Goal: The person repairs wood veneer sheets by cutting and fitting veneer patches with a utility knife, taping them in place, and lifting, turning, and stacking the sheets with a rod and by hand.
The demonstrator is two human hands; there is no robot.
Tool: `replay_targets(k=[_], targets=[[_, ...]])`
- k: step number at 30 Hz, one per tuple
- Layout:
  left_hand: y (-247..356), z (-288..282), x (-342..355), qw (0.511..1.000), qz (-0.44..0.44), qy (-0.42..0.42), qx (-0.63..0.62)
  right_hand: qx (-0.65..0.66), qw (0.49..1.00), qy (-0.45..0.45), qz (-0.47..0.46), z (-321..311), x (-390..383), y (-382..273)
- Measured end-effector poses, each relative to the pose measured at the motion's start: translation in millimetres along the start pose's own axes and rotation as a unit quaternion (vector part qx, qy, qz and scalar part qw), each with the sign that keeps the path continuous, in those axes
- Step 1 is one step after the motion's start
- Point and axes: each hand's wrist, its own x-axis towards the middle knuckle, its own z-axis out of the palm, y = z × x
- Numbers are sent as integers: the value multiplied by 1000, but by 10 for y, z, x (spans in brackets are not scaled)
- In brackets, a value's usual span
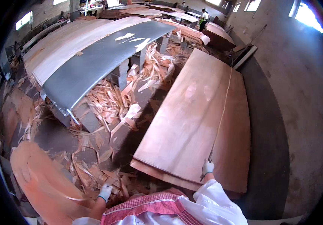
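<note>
My right hand (208, 167), in a white glove, is closed round the lower part of a long thin stick (223, 112). The stick reaches away from me across a stack of large pale-pink veneer sheets (193, 116), its far end near the stack's far right corner. My left hand (105, 192), also gloved in white, hangs low on the left, above torn veneer scraps (88, 176). Its fingers are too small to make out, so whether it holds anything does not show. Left of that forearm is a big curved orange-brown veneer sheet (45, 183).
A long, dark-topped table (105, 48) on grey blocks stands ahead left, with pale veneer (67, 45) along its far side. Heaps of shavings (109, 97) cover the floor below it. A plaster wall (296, 93) rises at the right. Far back, a person (204, 18) stands by other stacks.
</note>
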Motion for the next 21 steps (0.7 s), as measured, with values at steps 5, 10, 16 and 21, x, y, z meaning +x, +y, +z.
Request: replay_targets(k=[5,10,16,21], targets=[[-273,-1493,280,984,-58,91,-140,24,992,-50,115,1010,-469,-705],[-143,-2082,462,921,-79,46,-378,93,994,-55,18,1983,-1079,-1590],[251,-2631,882,953,-129,45,-272,199,968,-138,-64,3960,-2044,-2902],[1143,-3610,1257,992,6,71,-105,182,940,-151,-245,5719,-2529,-4152]])
